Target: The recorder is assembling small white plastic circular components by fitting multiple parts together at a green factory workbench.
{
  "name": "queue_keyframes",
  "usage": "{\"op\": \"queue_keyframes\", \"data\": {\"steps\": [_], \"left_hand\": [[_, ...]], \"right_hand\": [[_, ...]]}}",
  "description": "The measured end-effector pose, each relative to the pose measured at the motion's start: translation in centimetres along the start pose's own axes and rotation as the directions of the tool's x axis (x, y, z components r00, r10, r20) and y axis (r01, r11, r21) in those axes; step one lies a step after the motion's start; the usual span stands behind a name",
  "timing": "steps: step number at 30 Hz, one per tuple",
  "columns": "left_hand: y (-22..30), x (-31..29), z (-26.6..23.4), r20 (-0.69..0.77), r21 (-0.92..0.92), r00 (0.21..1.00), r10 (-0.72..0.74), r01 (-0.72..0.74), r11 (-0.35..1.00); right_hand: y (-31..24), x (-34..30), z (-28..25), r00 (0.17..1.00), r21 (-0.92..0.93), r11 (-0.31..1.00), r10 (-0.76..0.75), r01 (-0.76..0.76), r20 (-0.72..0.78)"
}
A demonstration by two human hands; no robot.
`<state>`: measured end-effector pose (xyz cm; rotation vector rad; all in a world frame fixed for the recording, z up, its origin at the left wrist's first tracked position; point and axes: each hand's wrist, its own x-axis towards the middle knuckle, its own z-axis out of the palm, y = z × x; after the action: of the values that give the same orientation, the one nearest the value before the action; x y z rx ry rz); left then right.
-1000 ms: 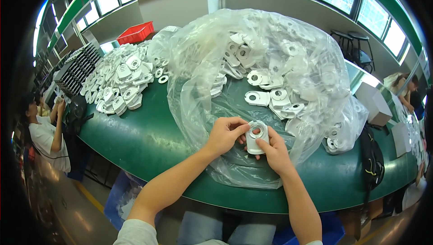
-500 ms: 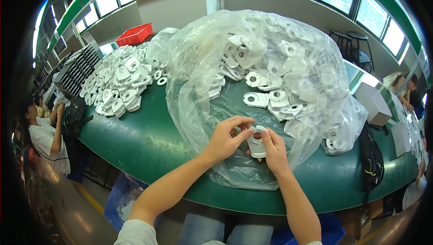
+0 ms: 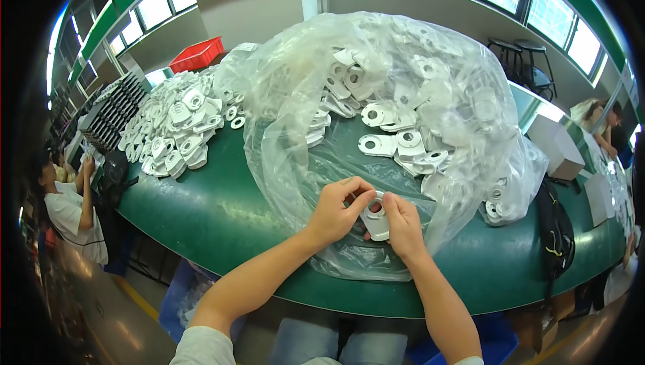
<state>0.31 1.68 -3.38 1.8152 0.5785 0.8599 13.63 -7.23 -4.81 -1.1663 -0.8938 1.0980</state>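
Observation:
Between my two hands is a white plastic part (image 3: 377,226) with a rounded end and a round hole, held tilted above the green table. My left hand (image 3: 338,212) pinches the ring end with thumb and forefinger. My right hand (image 3: 404,222) grips the part's right side, its thumb by the ring. Whether a separate ring lies on the hole I cannot make out. Under and behind my hands spreads a large clear plastic bag (image 3: 282,163), open towards me. Inside it lie many similar white parts (image 3: 377,145), stacked and jumbled.
A heap of white parts (image 3: 178,123) lies on the green table (image 3: 181,210) at the left, beside stacked black trays (image 3: 114,113). Behind it sits a red bin (image 3: 196,54). At the right are a black bag (image 3: 555,230) and a white box (image 3: 556,146). A co-worker (image 3: 70,204) is at far left.
The white part has tilted and turned slightly in my fingers, and my right thumb has shifted along the ring end. Both hands keep hold of it.

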Motion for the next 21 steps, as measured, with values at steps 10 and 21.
{"op": "queue_keyframes", "data": {"steps": [10,21], "left_hand": [[0.8,0.3,-0.2,0.04,0.099,0.97,0.24,-0.243,0.965],[1.0,0.0,0.0,-0.001,0.14,0.955,0.298,-0.295,0.945]], "right_hand": [[-0.2,-0.2,-0.1,0.979,-0.253,0.947,-0.203,0.198,0.006],[-1.3,-0.6,0.3,0.928,-0.582,0.752,-0.372,0.311,0.015]]}}
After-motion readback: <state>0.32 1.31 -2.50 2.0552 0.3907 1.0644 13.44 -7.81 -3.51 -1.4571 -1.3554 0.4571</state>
